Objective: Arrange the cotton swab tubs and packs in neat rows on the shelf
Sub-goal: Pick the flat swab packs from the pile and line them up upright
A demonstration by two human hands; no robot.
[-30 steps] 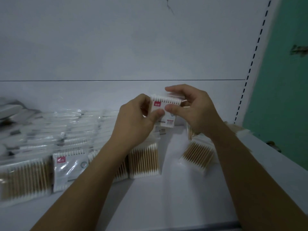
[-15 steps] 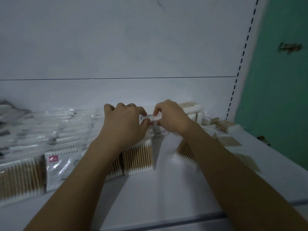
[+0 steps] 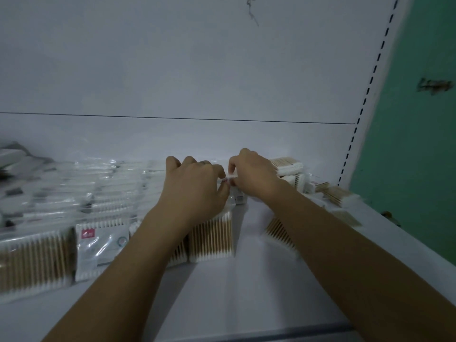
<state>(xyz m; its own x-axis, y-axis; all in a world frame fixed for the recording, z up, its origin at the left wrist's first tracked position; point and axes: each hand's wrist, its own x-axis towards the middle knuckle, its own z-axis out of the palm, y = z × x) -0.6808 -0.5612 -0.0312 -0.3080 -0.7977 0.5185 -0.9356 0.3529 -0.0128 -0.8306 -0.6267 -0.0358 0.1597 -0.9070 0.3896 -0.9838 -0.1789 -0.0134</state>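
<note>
1. Blur smears the stacked clear plastic packs [image 3: 98,188] behind the front row, so you cannot count them or read their labels.
2. Your left forearm covers most of one front-row pack [image 3: 177,255]. Your right forearm crosses a loose wooden-stick pack [image 3: 278,230] lying askew on the white shelf [image 3: 234,292].
3. Most of the small clear cotton swab pack [image 3: 230,179] you hold is hidden between your hands. Only a line of white swab tips, a scrap of red label and what looks like a printed lower corner show.
4. Your left hand [image 3: 195,183] has its fingers curled, with the thumb pinching the pack's left side. Your right hand [image 3: 254,176] pinches its top edge with bent fingers.
5. The held pack stands roughly upright, low over the shelf, just behind the right end of the front row. You cannot tell whether its bottom touches the shelf.
6. The front row holds four packs side by side. They are a wide wooden-stick pack [image 3: 34,260] cut off at the left edge, a red-labelled pack [image 3: 101,245], the covered one, and a narrower wooden-stick pack [image 3: 212,238] just below your left hand.
7. At the back right, a jumbled heap of swab packs [image 3: 288,166] is too tangled to count.
</note>
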